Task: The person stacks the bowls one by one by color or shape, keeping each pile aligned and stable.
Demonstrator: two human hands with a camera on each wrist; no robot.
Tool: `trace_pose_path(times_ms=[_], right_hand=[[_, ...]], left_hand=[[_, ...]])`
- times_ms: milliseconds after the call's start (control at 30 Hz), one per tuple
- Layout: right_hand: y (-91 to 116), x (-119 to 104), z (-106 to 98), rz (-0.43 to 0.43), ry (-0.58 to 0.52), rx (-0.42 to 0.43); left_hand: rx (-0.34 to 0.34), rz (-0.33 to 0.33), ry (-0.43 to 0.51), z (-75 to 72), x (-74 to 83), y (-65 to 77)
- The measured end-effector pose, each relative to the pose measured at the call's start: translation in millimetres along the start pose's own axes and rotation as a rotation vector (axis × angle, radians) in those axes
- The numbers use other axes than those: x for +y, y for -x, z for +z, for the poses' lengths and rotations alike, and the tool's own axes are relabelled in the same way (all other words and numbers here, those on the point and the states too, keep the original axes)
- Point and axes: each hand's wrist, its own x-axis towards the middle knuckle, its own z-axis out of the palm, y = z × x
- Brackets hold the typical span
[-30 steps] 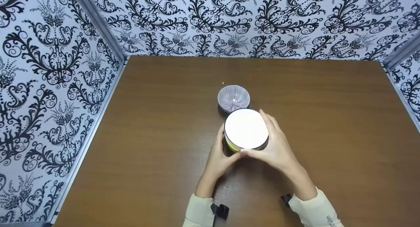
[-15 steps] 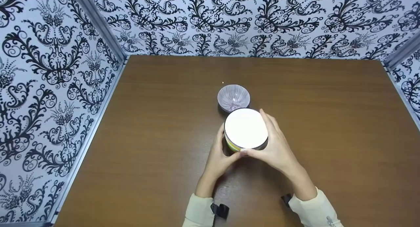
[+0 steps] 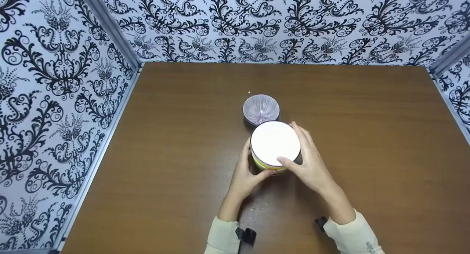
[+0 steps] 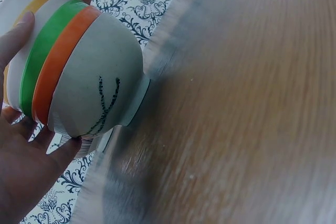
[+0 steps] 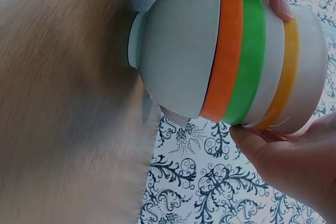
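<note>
Both hands hold what looks like a stack of bowls [image 3: 273, 141], upright at mid-table. From the side, its pale footed bowl [image 5: 181, 51] lies lowest, with orange, green, white and yellow bands above it. The top appears as a bright white disc in the head view; whether it is a lid or an inside cannot be told. My left hand [image 3: 246, 175] curls round the left side, its thumb across the near face. My right hand [image 3: 311, 166] grips the right side, with its thumb over the near edge of the white top. A small ribbed lilac bowl [image 3: 261, 109] stands just behind.
The brown wooden table [image 3: 176, 144] spreads around the hands. Walls with black scroll patterns [image 3: 253, 26] stand along its back and sides, joined by grey metal posts. A tiny light speck lies near the lilac bowl.
My right thumb has lifted from beside the left thumb and moved up and right, over the near edge of the white top. The bowls and left hand have stayed in place.
</note>
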Motion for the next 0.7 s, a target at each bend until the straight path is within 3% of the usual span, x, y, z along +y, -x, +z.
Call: trace_pose_path(times_ms=[700], right_hand=[[-0.8, 5.0, -8.8, 0.038, -0.045, 0.006]], left_hand=[[0.002, -0.009, -0.006, 0.1, 0.4, -1.1]])
